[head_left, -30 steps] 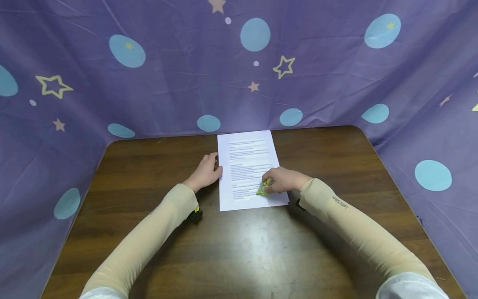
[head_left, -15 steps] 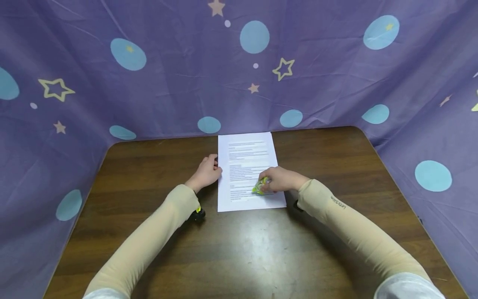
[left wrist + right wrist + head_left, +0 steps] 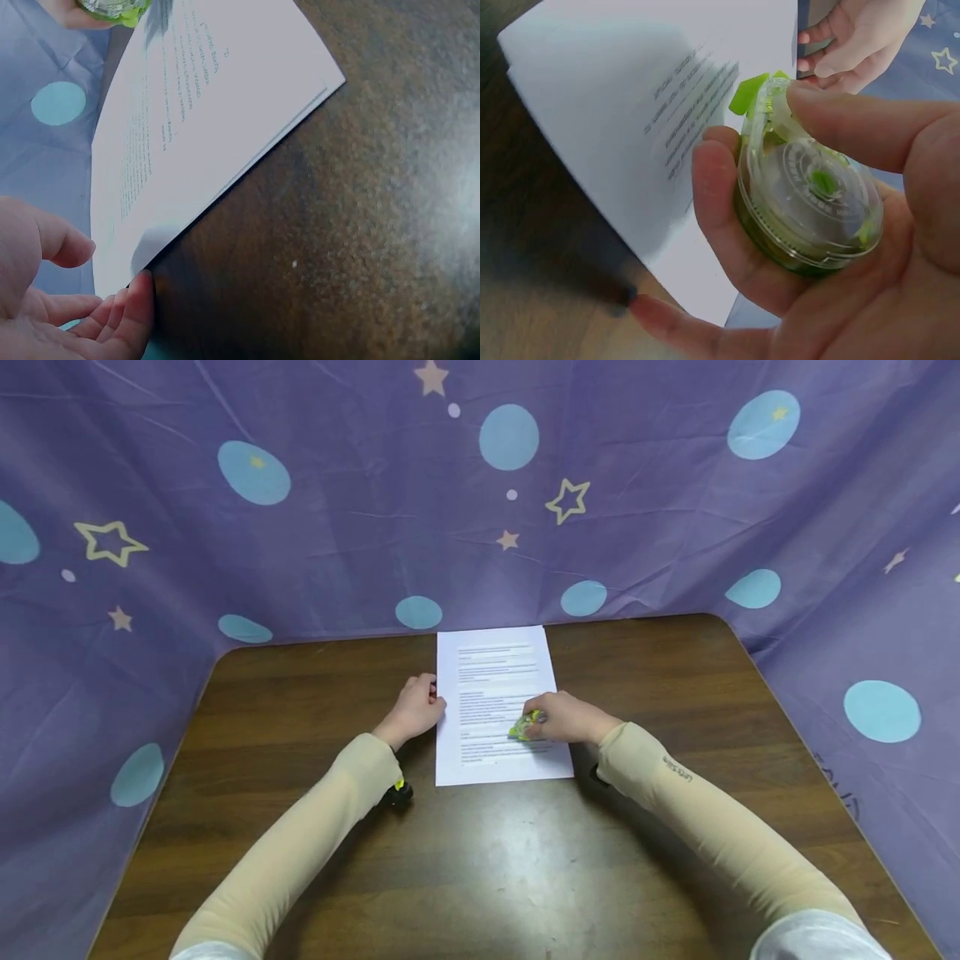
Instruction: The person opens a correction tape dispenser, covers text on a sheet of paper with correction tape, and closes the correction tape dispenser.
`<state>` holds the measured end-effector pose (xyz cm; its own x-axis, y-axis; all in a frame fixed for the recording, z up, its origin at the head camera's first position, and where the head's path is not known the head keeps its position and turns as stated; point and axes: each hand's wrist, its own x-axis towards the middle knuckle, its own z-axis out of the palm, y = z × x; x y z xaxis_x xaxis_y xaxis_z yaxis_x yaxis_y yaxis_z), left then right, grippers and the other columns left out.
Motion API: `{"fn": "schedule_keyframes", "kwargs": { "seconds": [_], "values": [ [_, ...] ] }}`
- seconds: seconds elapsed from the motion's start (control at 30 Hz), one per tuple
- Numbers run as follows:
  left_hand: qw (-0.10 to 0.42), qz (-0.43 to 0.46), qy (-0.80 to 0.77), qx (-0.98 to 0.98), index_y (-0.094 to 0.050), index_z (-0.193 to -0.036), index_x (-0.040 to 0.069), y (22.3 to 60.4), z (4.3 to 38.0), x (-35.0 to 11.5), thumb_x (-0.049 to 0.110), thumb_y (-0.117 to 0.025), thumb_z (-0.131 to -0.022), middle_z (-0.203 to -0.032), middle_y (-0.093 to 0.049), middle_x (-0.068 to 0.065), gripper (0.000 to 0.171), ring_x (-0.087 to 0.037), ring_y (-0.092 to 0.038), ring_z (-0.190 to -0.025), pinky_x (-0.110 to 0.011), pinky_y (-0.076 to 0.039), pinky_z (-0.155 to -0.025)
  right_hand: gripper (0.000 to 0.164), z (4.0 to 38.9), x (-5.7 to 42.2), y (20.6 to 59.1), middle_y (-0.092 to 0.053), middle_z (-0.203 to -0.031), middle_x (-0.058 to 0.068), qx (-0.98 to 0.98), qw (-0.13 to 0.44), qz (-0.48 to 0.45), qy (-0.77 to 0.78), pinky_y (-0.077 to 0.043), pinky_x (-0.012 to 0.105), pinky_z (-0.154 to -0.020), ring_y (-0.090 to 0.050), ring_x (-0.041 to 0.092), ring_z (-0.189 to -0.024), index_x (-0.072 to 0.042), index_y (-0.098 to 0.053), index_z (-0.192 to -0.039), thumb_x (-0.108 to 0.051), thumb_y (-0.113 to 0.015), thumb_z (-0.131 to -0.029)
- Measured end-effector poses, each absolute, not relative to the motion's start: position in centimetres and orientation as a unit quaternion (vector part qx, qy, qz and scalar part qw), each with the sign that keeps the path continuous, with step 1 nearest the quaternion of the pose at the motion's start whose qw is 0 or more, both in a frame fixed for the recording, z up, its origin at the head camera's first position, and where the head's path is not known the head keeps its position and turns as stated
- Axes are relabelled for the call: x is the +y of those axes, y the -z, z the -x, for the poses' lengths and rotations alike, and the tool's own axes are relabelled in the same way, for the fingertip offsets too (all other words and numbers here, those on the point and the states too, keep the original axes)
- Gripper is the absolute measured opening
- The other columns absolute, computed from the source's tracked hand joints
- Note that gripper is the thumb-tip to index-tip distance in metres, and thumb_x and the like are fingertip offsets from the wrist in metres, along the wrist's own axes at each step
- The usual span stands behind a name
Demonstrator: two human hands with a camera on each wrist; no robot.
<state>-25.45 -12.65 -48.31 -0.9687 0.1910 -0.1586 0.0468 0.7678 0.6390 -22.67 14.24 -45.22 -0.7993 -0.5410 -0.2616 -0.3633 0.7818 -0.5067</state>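
Observation:
My right hand (image 3: 572,718) grips a correction tape dispenser (image 3: 810,187), clear-bodied with a green hub and a green tip, between thumb and curled fingers. In the head view the dispenser's tip lies over the lower printed lines of a white sheet of paper (image 3: 487,768). The right wrist view has the tip pointing toward the page, with the little finger reaching down past the page's edge. At the left edge of the paper rests my left hand (image 3: 417,705), fingertips right at the margin. In the left wrist view its thumb is apart from the loosely bent fingers (image 3: 139,307).
The paper lies on a dark brown wooden table (image 3: 480,877), its far edge close to a purple curtain (image 3: 337,527) with stars and blue dots. A second sheet's edge shows under the top page. Something black (image 3: 397,793) sits under the left wrist.
My right hand has moved the dispenser a little left, then slightly up the page. The paper has shifted slightly left. My left hand stays at the left margin.

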Motion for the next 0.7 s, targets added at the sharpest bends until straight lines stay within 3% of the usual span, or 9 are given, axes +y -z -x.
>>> {"fn": "schedule_keyframes", "kwargs": {
  "seconds": [0.27,0.7],
  "values": [
    [0.114,-0.058,-0.329,0.936,-0.037,-0.133,-0.009,48.22,25.41,-12.70,0.012,-0.048,-0.092,-0.113,-0.045,-0.018,0.047,-0.026,-0.045,-0.099,-0.037,-0.040,-0.087,0.018,22.98,13.51,45.48,-0.064,-0.085,-0.003,0.916,0.174,0.251,0.260,-0.044,0.030,-0.072,-0.054,0.014,-0.075,-0.014,-0.067,-0.100,-0.024,-0.068,-0.085],
    [0.100,-0.064,-0.321,0.940,-0.044,-0.126,-0.008,48.68,25.60,-12.74,0.012,-0.049,-0.092,-0.110,-0.047,-0.018,0.040,-0.026,-0.046,-0.096,-0.036,-0.040,-0.084,0.021,23.17,13.74,46.01,-0.066,-0.089,0.003,0.933,0.140,0.197,0.265,-0.046,0.034,-0.073,-0.056,0.019,-0.078,-0.012,-0.068,-0.102,-0.024,-0.067,-0.085]
  ]
}}
